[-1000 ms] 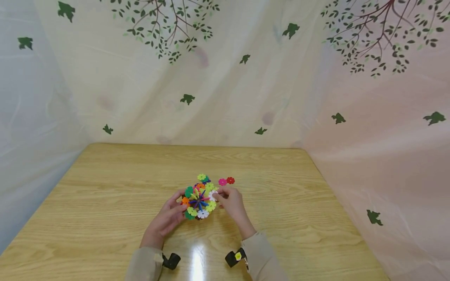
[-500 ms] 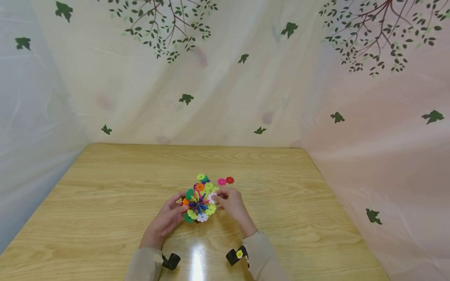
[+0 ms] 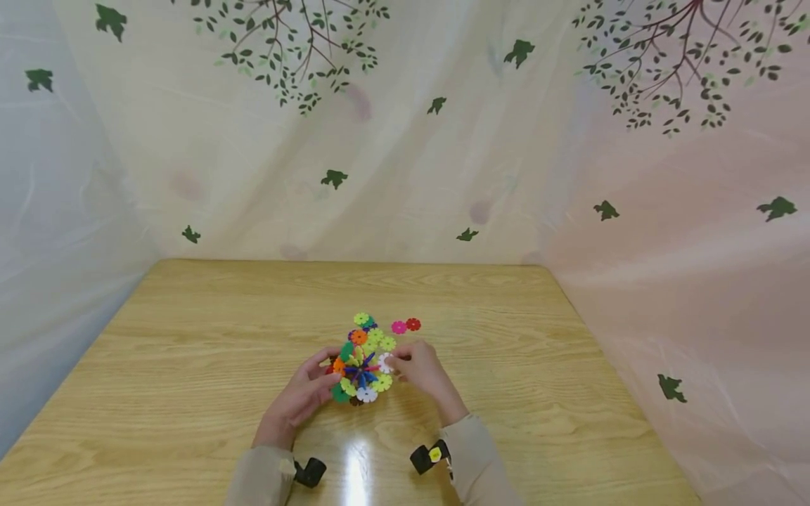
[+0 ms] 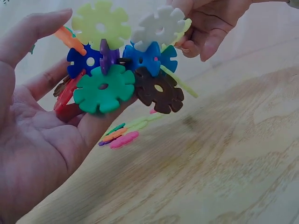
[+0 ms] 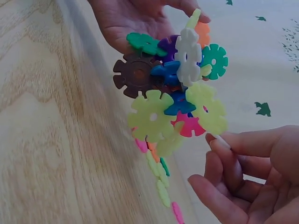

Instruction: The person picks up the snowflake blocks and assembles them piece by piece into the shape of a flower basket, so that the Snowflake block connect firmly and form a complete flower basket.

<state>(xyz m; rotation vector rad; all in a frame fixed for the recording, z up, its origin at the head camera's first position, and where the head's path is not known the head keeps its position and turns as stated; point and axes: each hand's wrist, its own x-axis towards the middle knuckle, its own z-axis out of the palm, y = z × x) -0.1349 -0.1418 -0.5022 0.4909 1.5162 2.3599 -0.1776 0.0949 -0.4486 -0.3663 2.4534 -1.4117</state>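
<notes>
snowflake-disc cluster (image 3: 362, 372) over tabletop (image 3: 538, 393), midway between side edges
your left hand (image 3: 299, 398) grips its left side, fingers curled; your right hand (image 3: 427, 372) pinches a white disc (image 3: 384, 362) at its right.

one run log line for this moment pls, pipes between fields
left hand: holds disc cluster | right hand: pinches white disc at cluster's edge, joined or not unclear | loose discs: on table beyond cluster

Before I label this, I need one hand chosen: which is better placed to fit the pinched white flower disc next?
Probably the right hand: it pinches the white flower disc by the flower-disc cluster, while the left hand holds the opposite side and could steady it.
</notes>
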